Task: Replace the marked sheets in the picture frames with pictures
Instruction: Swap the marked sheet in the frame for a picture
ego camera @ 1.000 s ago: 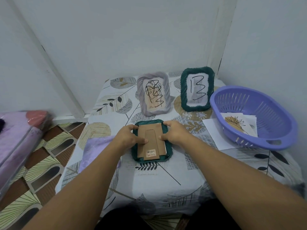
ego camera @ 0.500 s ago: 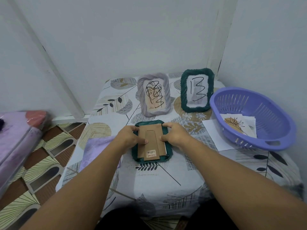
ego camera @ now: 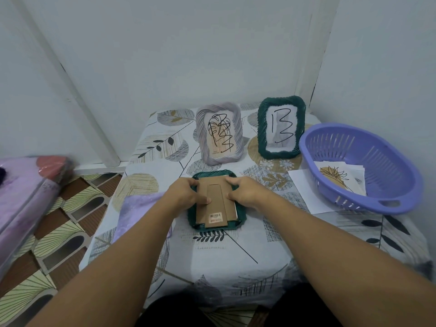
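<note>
Nothing much has shifted since a moment ago: both my hands stay planted on the face-down frame, and only my view has dipped a touch. At far left of the picture lies a blurred purple bundle (ego camera: 26,194) over the patterned floor (ego camera: 68,234). Moving right, a lilac cloth (ego camera: 139,208) lies on the table (ego camera: 236,256), partly under my left forearm. My left hand (ego camera: 186,197) curls over the left edge of the green frame (ego camera: 238,224) lying face down at centre, thumb pressed on its brown cardboard back (ego camera: 215,204). A barcode sticker (ego camera: 215,217) sits near the lower end of the fold-out stand. My right hand (ego camera: 247,193) grips the right edge the same way, fingers bent over the top corner. Behind, in the upper middle, a grey frame (ego camera: 219,133) stands upright holding a picture with black scribble over it. Just right of it a second green frame (ego camera: 282,127) stands with a marked white sheet. At right, a purple basket (ego camera: 377,204) holds pictures (ego camera: 339,178), resting on a loose white sheet (ego camera: 304,185).
</note>
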{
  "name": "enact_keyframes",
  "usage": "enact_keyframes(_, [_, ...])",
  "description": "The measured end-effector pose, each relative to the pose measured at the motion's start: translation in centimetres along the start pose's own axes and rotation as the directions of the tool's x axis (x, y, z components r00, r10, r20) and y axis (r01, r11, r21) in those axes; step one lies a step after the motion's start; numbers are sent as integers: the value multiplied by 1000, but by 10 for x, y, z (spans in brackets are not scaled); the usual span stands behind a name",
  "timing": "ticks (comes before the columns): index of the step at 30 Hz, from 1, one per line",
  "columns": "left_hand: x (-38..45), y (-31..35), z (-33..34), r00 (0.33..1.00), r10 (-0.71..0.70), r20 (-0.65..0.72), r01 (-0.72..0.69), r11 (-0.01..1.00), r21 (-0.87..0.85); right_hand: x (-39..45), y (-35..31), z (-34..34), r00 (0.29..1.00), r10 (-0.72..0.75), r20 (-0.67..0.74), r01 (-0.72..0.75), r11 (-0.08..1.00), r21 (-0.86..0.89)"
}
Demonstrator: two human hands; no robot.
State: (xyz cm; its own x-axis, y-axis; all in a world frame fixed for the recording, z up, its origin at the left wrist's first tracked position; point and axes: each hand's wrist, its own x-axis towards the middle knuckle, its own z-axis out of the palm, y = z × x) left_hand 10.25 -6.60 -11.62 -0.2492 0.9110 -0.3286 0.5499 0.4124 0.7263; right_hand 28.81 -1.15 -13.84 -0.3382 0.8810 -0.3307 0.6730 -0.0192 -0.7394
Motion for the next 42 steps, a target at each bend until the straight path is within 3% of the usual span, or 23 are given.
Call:
enact_keyframes(3, [1, -1, 0, 1000, -3, -2, 3, 1000, 11, -2, -3, 1, 1000, -19, 8, 20, 996, -86])
enact_keyframes(14, [2, -5, 2, 1000, -1, -27, 1, 1000, 10, -3, 13, 6, 988, -38, -147, 34, 999, -29])
enact_keyframes(22, [3, -6, 2, 1000, 5, -15, -4, 1000, 15, 4, 10, 5, 998, -10, -66, 5, 996, -86])
enact_keyframes(27, [3, -6, 2, 1000, 14, -20, -13, 1000, 20, 5, 7, 2, 999, -34, -30, 26, 969, -246])
enact_keyframes(35, [-18, -17, 2, 981, 118, -152, -118, 993, 4, -23, 15, 20, 932, -239, -274, 178, 957, -227])
enact_keyframes(38, [-30, -25, -7, 970, 178, -166, -179, 984, 11, -36, 19, 27, 909, -346, -231, 282, 921, -269])
enact_keyframes(42, [-49, -29, -17, 975, 221, -32, -215, 966, 145, -41, 27, 25, 902, -401, -162, 336, 885, -323])
